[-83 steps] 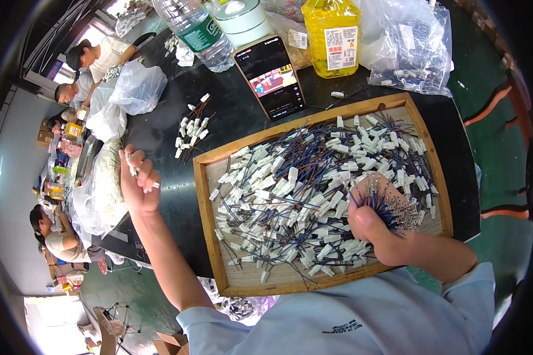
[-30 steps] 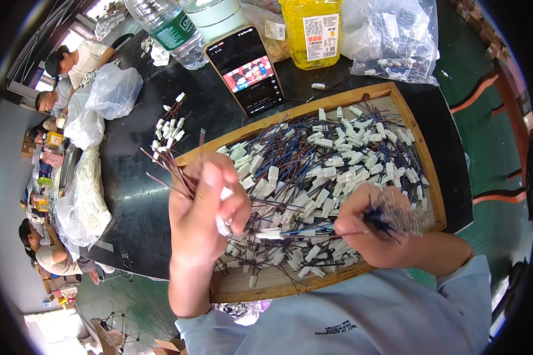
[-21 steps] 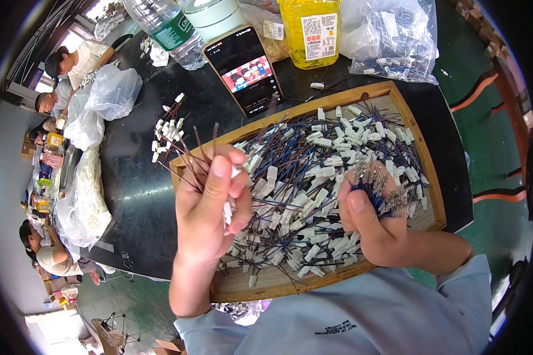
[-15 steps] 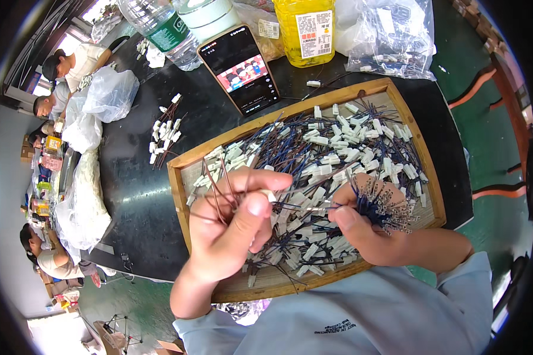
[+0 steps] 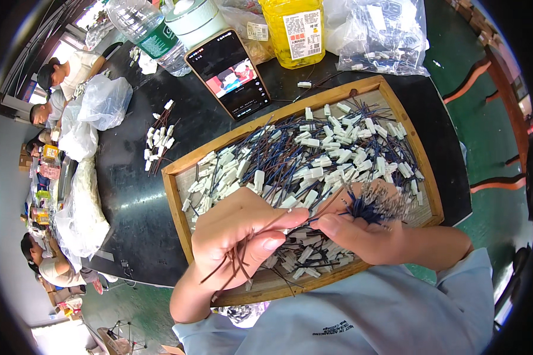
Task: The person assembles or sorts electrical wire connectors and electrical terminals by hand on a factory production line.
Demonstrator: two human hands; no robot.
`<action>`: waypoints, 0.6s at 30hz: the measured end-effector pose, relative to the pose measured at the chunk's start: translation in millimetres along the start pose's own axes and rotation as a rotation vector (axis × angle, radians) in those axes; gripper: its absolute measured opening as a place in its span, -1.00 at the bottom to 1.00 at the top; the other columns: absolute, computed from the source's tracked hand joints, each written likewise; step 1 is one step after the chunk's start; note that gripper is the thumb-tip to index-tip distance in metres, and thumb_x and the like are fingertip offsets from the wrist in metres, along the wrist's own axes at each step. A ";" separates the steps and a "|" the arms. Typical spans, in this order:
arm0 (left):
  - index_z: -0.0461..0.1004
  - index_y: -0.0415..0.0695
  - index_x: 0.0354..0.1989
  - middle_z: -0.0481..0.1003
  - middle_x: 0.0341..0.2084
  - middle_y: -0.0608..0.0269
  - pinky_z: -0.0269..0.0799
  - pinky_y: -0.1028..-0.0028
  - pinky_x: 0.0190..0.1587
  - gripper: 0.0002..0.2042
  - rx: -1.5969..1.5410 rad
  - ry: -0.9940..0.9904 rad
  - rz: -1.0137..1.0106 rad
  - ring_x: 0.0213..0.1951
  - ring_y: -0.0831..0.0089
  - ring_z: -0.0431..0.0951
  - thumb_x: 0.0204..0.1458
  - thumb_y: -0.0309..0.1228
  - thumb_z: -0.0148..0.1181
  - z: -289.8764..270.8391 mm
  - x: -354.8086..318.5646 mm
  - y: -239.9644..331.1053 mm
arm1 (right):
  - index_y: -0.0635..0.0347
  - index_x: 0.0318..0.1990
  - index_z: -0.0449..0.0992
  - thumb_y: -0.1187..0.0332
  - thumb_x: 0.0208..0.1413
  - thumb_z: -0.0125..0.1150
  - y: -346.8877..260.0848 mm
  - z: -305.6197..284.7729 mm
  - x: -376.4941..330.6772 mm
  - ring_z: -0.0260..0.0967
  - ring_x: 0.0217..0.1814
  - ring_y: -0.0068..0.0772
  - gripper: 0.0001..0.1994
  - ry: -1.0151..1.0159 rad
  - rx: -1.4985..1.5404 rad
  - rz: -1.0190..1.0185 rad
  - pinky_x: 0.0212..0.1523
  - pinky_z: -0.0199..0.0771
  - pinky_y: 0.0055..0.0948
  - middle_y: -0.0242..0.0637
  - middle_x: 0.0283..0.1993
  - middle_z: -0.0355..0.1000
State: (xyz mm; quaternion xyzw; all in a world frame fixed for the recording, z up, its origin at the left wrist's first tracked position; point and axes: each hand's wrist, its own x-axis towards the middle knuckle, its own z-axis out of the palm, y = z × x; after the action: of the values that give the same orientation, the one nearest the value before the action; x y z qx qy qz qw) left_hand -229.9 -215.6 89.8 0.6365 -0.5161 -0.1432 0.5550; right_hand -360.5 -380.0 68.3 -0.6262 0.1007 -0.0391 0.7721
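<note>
My left hand is closed on several thin brown wires, whose ends hang out below the palm. Its thumb and forefinger pinch near the middle, and a wire runs between them toward the other hand. Closed as well, my right hand grips a bundle of dark blue wires with a fan of small metal terminals, blurred at the tips. The two sets of fingertips nearly touch above a wooden tray heaped with white plastic connectors on brown and blue wires. Whether a connector sits between the fingertips is hidden.
Behind the tray a phone leans against a pale green container. Nearby stand a water bottle, a yellow liquid jug and a clear bag. A small connector pile lies left. People sit at the far left.
My left hand has moved right, closing the gap to my right hand. The white connector seen at its fingertips is no longer visible there. The view has shifted slightly.
</note>
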 end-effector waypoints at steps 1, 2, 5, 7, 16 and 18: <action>0.55 -0.27 -0.24 0.51 -0.51 0.21 0.33 0.56 -0.46 -0.79 0.108 -0.013 0.099 -0.55 0.44 0.44 -0.03 -0.44 0.22 -0.7 2.2 -0.2 | 0.29 -0.30 0.51 0.52 0.00 0.23 6.9 2.3 1.2 0.16 -0.58 -0.84 -0.90 0.027 0.135 -0.078 -0.59 0.12 -0.74 -0.54 -0.55 0.38; 0.55 -0.27 -0.24 0.51 -0.51 0.21 0.33 0.56 -0.46 -0.79 0.108 -0.016 0.100 -0.55 0.44 0.44 -0.03 -0.44 0.22 -1.0 2.4 0.4 | 0.30 -0.28 0.51 0.52 0.02 0.21 10.1 3.4 2.2 0.21 -0.54 -0.83 -0.90 0.055 0.268 -0.157 -0.56 0.19 -0.74 -0.51 -0.53 0.42; 0.56 -0.25 -0.24 0.51 -0.54 0.24 0.35 0.56 -0.51 -0.77 0.195 -0.002 0.123 -0.57 0.46 0.45 -0.10 -0.47 0.27 -0.7 3.3 2.7 | 0.34 -0.29 0.51 0.51 0.05 0.19 2.1 -0.5 0.2 0.34 -0.43 -0.77 -0.91 0.016 0.255 -0.067 -0.43 0.32 -0.73 -0.41 -0.46 0.48; 0.56 -0.25 -0.22 0.51 -0.54 0.25 0.38 0.58 -0.54 -0.75 0.291 0.005 0.205 -0.56 0.50 0.48 -0.15 -0.54 0.28 0.9 5.7 4.0 | 0.35 -0.31 0.52 0.49 0.06 0.19 -7.1 -10.6 2.0 0.36 -0.39 -0.75 -0.91 -0.085 0.090 -0.042 -0.39 0.35 -0.71 -0.38 -0.45 0.49; 0.56 -0.26 -0.24 0.52 -0.54 0.25 0.40 0.58 -0.56 -0.73 0.238 -0.099 0.169 -0.56 0.49 0.52 -0.21 -0.56 0.29 2.6 4.6 3.6 | 0.31 -0.36 0.54 0.41 0.10 0.18 -7.1 -10.8 9.6 0.24 -0.49 -0.77 -0.87 -0.244 -0.155 -0.205 -0.51 0.25 -0.64 -0.44 -0.50 0.44; 0.56 -0.26 -0.24 0.52 -0.55 0.26 0.41 0.59 -0.55 -0.74 0.249 -0.108 0.156 -0.56 0.49 0.52 -0.20 -0.57 0.29 2.1 2.7 3.7 | 0.30 -0.36 0.54 0.41 0.10 0.18 -3.1 -10.1 10.5 0.23 -0.49 -0.77 -0.87 -0.277 -0.269 -0.260 -0.52 0.24 -0.64 -0.45 -0.52 0.43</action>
State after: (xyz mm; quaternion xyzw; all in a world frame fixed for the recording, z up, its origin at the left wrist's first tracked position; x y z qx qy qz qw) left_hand -232.3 -218.4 93.3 0.6497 -0.6069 -0.0686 0.4525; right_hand -352.0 -392.3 68.2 -0.7308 -0.0833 -0.0381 0.6764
